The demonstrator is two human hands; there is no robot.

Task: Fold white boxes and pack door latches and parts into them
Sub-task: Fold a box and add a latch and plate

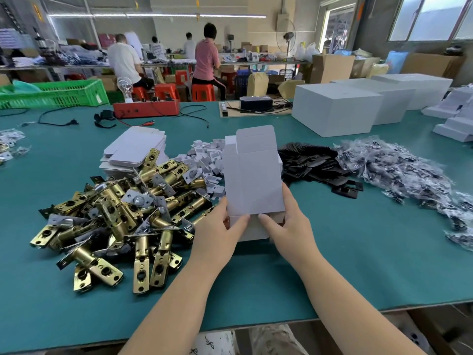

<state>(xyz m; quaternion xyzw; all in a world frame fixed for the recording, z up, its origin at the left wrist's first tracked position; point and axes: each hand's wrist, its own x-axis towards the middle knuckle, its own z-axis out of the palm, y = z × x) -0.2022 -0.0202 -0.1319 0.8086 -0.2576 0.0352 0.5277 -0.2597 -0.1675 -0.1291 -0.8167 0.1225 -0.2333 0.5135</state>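
I hold a small white box [252, 180] upright above the green table [358, 239], its far flap standing open. My left hand [220, 226] grips its lower left side and my right hand [286, 221] its lower right side, both thumbs pressing on the near bottom flap. A pile of brass door latches [115, 216] lies to the left. Flat unfolded white boxes [135, 149] are stacked behind the pile. Small white card pieces [204, 155] lie behind the box, black metal plates [314, 162] to its right, and bagged parts [409, 170] farther right.
Large white cartons [337, 111] stand at the back right. A red device [146, 107] with cables and a green crate [51, 94] sit at the back left. People sit at benches beyond the table. The table's near edge runs just below my forearms.
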